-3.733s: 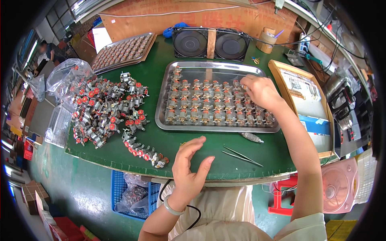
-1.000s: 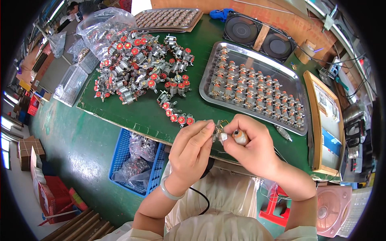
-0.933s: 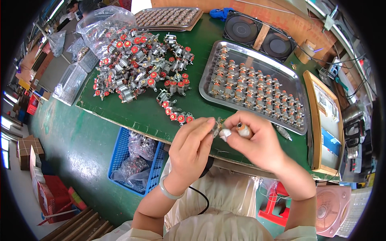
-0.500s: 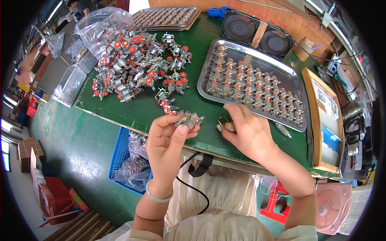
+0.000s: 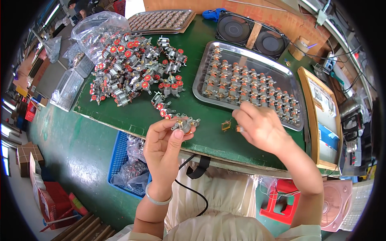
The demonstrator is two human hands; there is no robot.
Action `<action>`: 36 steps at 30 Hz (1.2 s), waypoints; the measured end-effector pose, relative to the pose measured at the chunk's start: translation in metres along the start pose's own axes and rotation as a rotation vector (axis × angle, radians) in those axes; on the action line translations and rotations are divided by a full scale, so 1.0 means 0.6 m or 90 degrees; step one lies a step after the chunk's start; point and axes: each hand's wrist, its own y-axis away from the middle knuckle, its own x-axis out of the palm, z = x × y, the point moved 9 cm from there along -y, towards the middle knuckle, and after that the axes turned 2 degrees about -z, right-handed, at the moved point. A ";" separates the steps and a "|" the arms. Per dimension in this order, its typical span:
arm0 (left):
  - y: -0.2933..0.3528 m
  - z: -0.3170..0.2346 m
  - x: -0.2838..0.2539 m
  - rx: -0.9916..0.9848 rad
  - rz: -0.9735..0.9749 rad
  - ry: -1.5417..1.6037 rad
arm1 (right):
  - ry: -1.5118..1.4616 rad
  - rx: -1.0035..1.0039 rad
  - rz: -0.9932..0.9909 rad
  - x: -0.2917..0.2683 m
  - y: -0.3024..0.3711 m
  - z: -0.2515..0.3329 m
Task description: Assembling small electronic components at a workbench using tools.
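Observation:
My left hand (image 5: pixel 163 140) is closed around a couple of small metal motors (image 5: pixel 185 125), thumb on top, above the table's near edge. Their silver bodies have metal tabs at the sides. My right hand (image 5: pixel 263 128) is in front of the tray, its fingers curled together; whatever is between the fingertips is hidden. An orange-tan bit shows at one finger. Beside it on the green table lies a small yellow frame-like piece (image 5: pixel 226 125). The metal tray (image 5: pixel 197 89) holds rows of upright motors with orange-red tops. A heap of loose motors (image 5: pixel 132 64), many with red discs, spreads at the left.
Behind the tray stand two black fans (image 5: pixel 233 29). A second full tray (image 5: pixel 161 21) is at the back. A wooden frame (image 5: pixel 321 116) borders the right side. A clear bag (image 5: pixel 98 32) leans behind the heap. Below the table is a blue basket (image 5: pixel 116 160).
My right hand has moved right, away from the small yellow piece, which now lies uncovered on the table. My left hand still grips the motors, almost unmoved. The view has shifted slightly.

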 end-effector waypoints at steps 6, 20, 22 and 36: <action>0.000 -0.001 0.003 0.013 0.005 -0.004 | 0.059 0.004 0.123 0.001 -0.007 -0.035; -0.003 0.001 0.012 -0.010 0.011 -0.040 | -0.025 0.190 0.104 0.039 0.008 -0.007; -0.001 0.006 0.022 -0.027 0.022 -0.041 | 0.003 0.202 0.114 0.052 0.013 -0.002; 0.019 0.044 0.077 -0.154 0.165 0.047 | -0.874 0.530 0.023 0.055 0.054 -0.025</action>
